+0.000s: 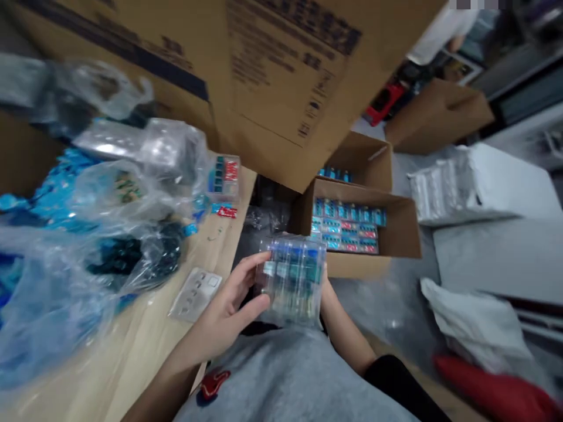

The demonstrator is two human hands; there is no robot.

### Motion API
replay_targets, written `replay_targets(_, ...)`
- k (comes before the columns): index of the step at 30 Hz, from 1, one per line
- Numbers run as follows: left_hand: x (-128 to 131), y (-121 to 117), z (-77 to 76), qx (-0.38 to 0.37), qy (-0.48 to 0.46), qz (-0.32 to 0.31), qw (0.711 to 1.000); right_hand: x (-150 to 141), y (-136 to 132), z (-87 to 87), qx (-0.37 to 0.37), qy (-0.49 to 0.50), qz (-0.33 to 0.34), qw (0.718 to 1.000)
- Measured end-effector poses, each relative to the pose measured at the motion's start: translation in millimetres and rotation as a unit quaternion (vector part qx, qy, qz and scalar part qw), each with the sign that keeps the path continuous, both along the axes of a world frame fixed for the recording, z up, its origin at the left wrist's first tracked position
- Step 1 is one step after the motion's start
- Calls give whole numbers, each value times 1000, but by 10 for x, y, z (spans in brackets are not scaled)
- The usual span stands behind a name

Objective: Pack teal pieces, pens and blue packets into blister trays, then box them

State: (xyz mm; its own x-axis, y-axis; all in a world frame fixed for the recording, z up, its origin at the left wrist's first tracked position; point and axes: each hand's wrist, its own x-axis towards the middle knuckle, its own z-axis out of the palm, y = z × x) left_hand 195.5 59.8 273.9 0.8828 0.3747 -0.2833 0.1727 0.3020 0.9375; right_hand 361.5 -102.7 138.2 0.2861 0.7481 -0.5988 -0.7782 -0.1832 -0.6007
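Observation:
Between my two hands is a clear plastic case [292,281] with several compartments, showing blue, teal and yellowish contents, slightly blurred. My left hand [241,296] grips its left side, with the thumb on the near face and fingers along the upper edge. My right hand [324,284] holds the right side; its fingers are mostly hidden behind the case. To the left, a similar clear case [224,177] with a red label lies on the wooden table [145,346]. A small red packet [227,212] and a flat clear bag with small parts [196,293] lie nearby.
An open carton [402,234] holds rows of similar cases; another carton [369,155] stands behind it. A large cardboard box [272,76] looms ahead. Plastic bags [48,328] with blue pieces cover the table's left. White sacks [479,328] and a red bundle [497,387] lie right.

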Motion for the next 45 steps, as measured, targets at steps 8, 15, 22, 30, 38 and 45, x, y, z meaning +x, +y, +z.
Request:
replay_targets(8, 696, -589, -787, 95, 47, -213, 971, -296, -1513, 102, 28, -15, -246, 969)
replay_targets(15, 2045, -1792, -1061, 104, 141, -537, 825, 198, -3024, -92, -93, -110, -210, 967)
replay_targets(22, 2559, -2966, -1840, -155, 273, -306, 899, 1305, -4048, -547, -136, -28, -200, 970)
replay_targets(30, 3099, -3786, -2269, -111, 292, -64, 948, 2432, -4152, -1065, -189, -54, -112, 974)
replay_targets(38, 3593, -3541, -2804, -90, 247, -48, 964, 2936, -3843, -1245, -208, -128, -133, 961)
replay_targets(45, 3977, -3893, -3874, -38, 314, 11, 948, 3475, -4045, -2351, -258, -102, -55, 959)
